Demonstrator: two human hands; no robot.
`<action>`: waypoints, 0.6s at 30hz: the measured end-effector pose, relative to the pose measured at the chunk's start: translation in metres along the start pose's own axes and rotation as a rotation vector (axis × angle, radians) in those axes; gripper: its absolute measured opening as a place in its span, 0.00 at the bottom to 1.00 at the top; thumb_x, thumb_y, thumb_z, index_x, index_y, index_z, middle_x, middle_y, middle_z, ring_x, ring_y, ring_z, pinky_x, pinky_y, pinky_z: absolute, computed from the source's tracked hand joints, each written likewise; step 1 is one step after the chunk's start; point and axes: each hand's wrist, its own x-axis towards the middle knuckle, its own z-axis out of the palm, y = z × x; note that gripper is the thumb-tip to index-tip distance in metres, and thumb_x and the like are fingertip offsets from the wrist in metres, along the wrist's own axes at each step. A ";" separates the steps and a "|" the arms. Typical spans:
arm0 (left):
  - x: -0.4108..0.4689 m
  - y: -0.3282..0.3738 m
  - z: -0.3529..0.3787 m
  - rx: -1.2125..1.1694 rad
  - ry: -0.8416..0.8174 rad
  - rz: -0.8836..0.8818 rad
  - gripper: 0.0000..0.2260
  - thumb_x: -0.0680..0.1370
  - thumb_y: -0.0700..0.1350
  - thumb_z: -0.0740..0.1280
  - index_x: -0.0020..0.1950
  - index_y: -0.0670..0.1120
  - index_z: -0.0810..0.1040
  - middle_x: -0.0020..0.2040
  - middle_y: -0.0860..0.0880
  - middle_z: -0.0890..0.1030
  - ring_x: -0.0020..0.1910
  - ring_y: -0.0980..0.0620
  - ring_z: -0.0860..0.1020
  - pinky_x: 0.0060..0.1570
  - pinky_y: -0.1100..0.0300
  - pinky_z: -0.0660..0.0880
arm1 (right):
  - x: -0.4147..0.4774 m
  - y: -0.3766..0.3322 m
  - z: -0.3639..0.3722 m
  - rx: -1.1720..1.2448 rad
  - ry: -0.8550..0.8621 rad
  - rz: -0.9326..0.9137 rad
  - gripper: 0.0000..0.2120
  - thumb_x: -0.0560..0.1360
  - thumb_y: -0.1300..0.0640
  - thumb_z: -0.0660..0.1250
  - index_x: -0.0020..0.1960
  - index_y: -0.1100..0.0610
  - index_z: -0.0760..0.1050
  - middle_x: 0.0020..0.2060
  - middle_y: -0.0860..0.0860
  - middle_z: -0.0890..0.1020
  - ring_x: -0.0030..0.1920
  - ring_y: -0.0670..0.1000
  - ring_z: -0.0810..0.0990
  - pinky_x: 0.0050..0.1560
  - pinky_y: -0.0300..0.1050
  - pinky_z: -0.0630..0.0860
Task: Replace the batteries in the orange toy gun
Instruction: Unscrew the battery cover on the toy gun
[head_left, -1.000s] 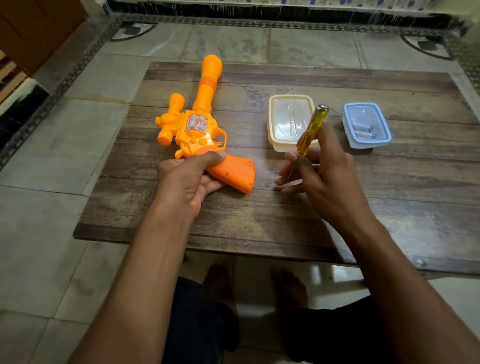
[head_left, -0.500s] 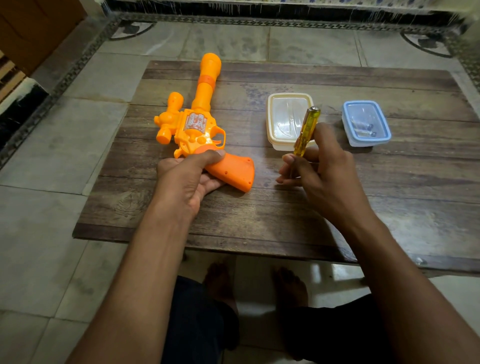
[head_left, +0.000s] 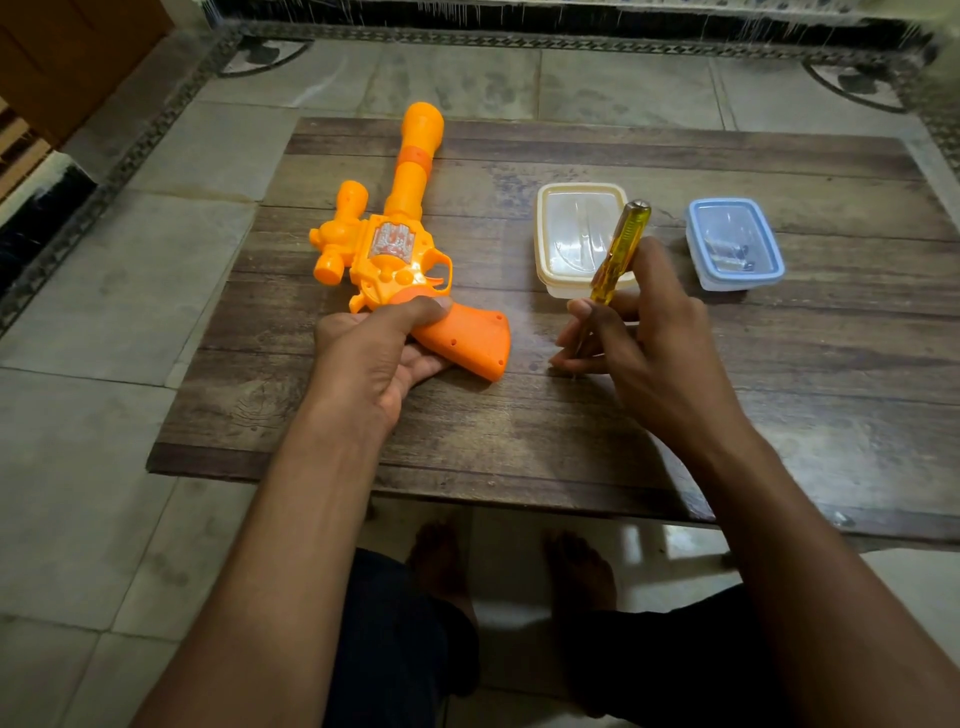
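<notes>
1. At centre left of the frame, in the head view, the left hand (head_left: 374, 358) comes in from the lower left on a bare forearm. Its thumb lies curled over the top of the grip of the orange toy gun (head_left: 400, 249) and its fingers wrap under it, holding the toy against the table.
2. The gun lies flat on its side in the left half of the table, barrel pointing to the upper middle of the frame and grip angled toward the lower right.
3. At centre right, the right hand (head_left: 649, 343) reaches in from the lower right. Its fingers and thumb pinch a yellow-handled screwdriver (head_left: 621, 252), held steeply, with its metal cap toward the upper right. The fingers hide the tip.
4. The right hand is near the gun's grip but apart from it.
5. The table (head_left: 519, 431) is low, of dark, worn wood planks.
6. Above the right hand sits a cream-rimmed container (head_left: 576, 234). To its right, apart from it, stands a blue-lidded container (head_left: 732, 244) holding small items too blurred to name.
7. Grey floor tiles (head_left: 78, 415) surround the table, and a patterned border runs along the top and left of the frame.
8. Bare feet (head_left: 436, 561) show beneath the table's near edge.
</notes>
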 end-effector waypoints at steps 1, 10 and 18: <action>0.000 0.000 0.000 0.000 -0.001 -0.001 0.13 0.72 0.31 0.76 0.51 0.42 0.77 0.49 0.41 0.85 0.38 0.49 0.87 0.33 0.48 0.83 | 0.000 0.000 -0.001 -0.008 0.004 -0.010 0.11 0.83 0.62 0.64 0.63 0.61 0.66 0.39 0.57 0.84 0.37 0.52 0.87 0.39 0.52 0.87; -0.002 0.002 0.001 0.006 -0.002 0.012 0.12 0.73 0.31 0.75 0.50 0.43 0.78 0.47 0.41 0.86 0.38 0.49 0.87 0.32 0.50 0.83 | 0.003 -0.006 0.003 -0.183 0.034 -0.134 0.07 0.79 0.63 0.71 0.55 0.62 0.76 0.37 0.52 0.86 0.34 0.47 0.85 0.38 0.46 0.83; -0.002 0.006 -0.009 0.016 0.014 0.057 0.09 0.73 0.32 0.75 0.48 0.43 0.80 0.43 0.45 0.87 0.43 0.47 0.87 0.35 0.50 0.84 | 0.019 -0.012 0.033 -0.320 0.010 -0.098 0.07 0.77 0.70 0.68 0.54 0.63 0.79 0.40 0.55 0.86 0.39 0.54 0.86 0.46 0.53 0.80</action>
